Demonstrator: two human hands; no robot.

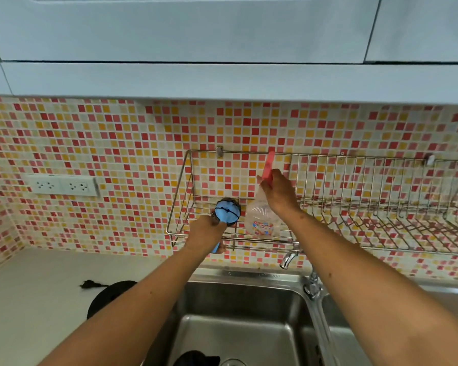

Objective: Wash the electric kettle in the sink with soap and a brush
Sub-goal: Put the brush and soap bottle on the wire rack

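We reach to the rack (180,196): left hand (205,233) grips the blue brush (227,213), right hand (276,188) grips the pink-handled one (268,165), likely choosing for the kettle (196,358).

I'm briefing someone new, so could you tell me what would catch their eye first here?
Both arms reach up to the wire rack on the bright mosaic wall: the left hand holds a blue brush, the right hand grips a pink handle above a clear bottle. Below lies the steel sink.
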